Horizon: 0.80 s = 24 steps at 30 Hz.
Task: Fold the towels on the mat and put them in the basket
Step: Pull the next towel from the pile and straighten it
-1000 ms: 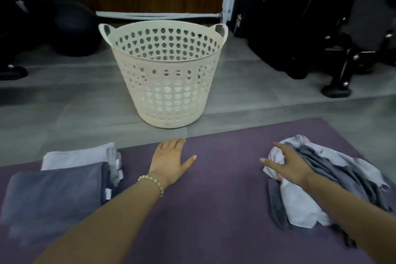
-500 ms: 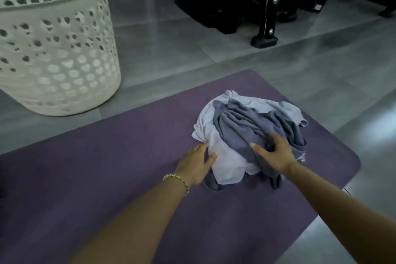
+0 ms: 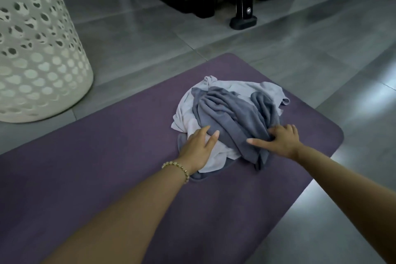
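a: right, both hands are down on the heap at the far right end of the purple mat (image 3: 107, 178). a grey towel (image 3: 222, 113) lies crumpled on top of a pale towel (image 3: 240, 89), all in one loose bundle.
b: and the left hand (image 3: 198, 148)?
a: flat on the near left side of the bundle, palm down, fingers stretched forward, thumb spread off to the right. it presses on the pale cloth right where the grey one meets it. no pinch there that i can see. beaded bracelet (image 3: 177, 167) on that wrist.
b: the right hand (image 3: 282, 140) looks busier.
a: it is. its fingers are curled and dug into the grey folds at the bundle's near right side, gripping a bunch of that cloth, while the thumb sticks out straight to the left along the fabric.
b: anything under the heap?
a: a darker grey edge shows at the near side, under the pale towel, touching the mat. whether it's part of the same grey towel or another, i cannot tell.
b: where's the basket (image 3: 42, 66)?
a: off the mat, on the grey tiled floor (image 3: 289, 53) at the far left, well apart from the bundle. cream plastic, wall full of holes, upright; its top is cut off by the frame, so the inside is hidden.
b: and behind?
a: a black stand (image 3: 243, 21) with a flat foot on the floor beyond the mat, dim and hard to make out.
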Each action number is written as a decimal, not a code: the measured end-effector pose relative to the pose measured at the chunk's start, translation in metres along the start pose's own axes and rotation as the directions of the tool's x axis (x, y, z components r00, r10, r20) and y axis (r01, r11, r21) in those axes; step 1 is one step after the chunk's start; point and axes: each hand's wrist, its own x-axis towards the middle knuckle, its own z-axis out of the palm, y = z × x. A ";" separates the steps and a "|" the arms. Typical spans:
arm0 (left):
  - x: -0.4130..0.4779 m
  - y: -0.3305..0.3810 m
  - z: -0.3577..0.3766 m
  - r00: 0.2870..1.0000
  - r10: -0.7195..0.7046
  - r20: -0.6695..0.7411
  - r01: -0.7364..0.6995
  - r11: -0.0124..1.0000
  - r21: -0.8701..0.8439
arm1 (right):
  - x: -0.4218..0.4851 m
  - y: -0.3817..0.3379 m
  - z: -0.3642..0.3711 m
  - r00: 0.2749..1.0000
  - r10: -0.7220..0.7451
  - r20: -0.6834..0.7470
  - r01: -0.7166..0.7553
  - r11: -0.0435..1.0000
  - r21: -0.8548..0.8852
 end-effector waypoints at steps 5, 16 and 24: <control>0.000 0.045 -0.008 0.975 0.210 -0.070 -0.219 0.958 -0.185 | -0.039 -0.032 -0.029 0.926 -0.371 0.062 0.308 0.842 0.444; -0.120 0.128 -0.132 0.990 0.093 0.104 -0.073 0.981 -0.178 | -0.157 -0.130 -0.126 0.711 -0.517 0.477 0.220 0.807 0.548; -0.269 0.144 -0.306 0.945 0.038 -0.325 -0.106 0.975 -0.195 | -0.239 -0.218 -0.181 0.740 -0.501 0.449 0.288 0.839 0.463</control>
